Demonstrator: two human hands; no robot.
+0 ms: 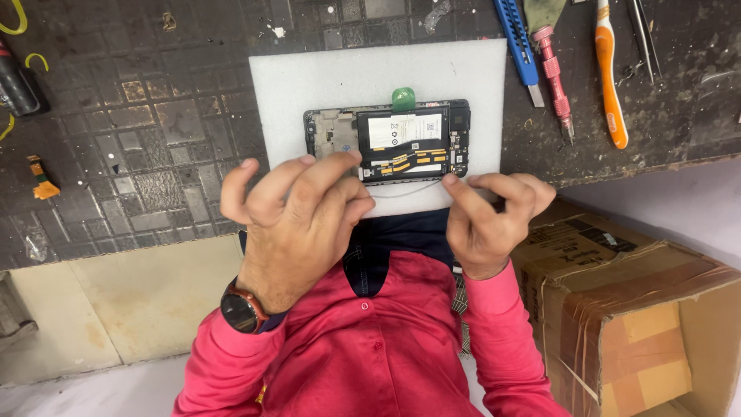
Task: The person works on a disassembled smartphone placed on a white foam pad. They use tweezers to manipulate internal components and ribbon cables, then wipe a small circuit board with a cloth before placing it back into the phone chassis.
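Opened phone (386, 144) lies w/ back off on white foam pad (309, 77), battery & orange flex strips showing. Green pick (403, 97) is wedged at phone's far edge. Left hand (297, 220) is at phone's near-left edge, fingers curled loosely, thumb tip on the frame; gripping nothing that shows. Right hand (486, 212) is at phone's near-right corner, thumb & forefinger pinched on a thin wire (409, 189) running along phone's near edge. Right of phone, off the pad: blue tool (519, 42), pink screwdriver (554, 73), orange-white toothbrush (610, 73), tweezers (642, 35). Cardboard box (641, 309) sits below-right of phone.
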